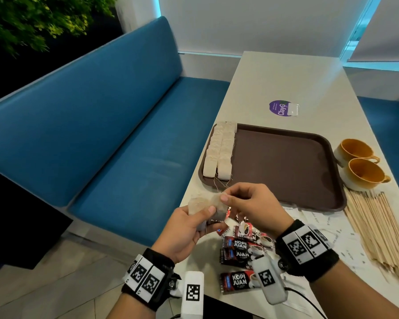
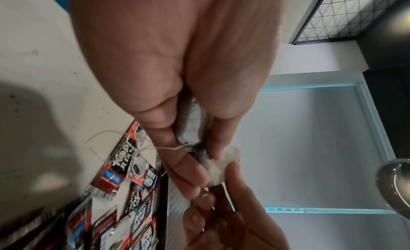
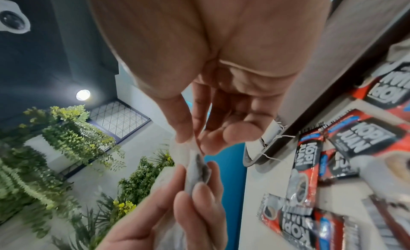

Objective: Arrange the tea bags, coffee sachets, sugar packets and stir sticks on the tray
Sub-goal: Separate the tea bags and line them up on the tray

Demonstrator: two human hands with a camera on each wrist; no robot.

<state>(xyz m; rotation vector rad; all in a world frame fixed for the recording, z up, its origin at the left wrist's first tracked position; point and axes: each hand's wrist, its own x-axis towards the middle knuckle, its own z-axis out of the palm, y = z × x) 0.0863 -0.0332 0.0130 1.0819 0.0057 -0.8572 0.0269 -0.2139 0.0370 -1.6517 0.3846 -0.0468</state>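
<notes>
Holding a small clump of tea bags (image 1: 202, 207) above the near edge of the bench (image 1: 286, 88), just short of the brown tray (image 1: 286, 166). Left hand (image 1: 184, 231) curled round the clump, thumb on top; right hand (image 1: 247, 203) pinching the upper bag at its corner between thumb and forefinger, other fingers loosely bent. Best done by peeling one bag free slowly, keeping the left thumb down on the rest so the thin strings (image 2: 168, 148) don't drag a second bag along. Then laying it flat at the near end of the two rows of tea bags (image 1: 219, 150) already lined up along the tray's left side, overlapping like the others, string tucked inward. Coffee sachets (image 1: 240, 247) lying loose on the bench under the hands, stir sticks (image 1: 373, 229) in a bundle right of the tray, beside two cups (image 1: 359, 162); white packets under the right wrist, probably the sugar. Likely snag: tangled strings, so no jerking.
</notes>
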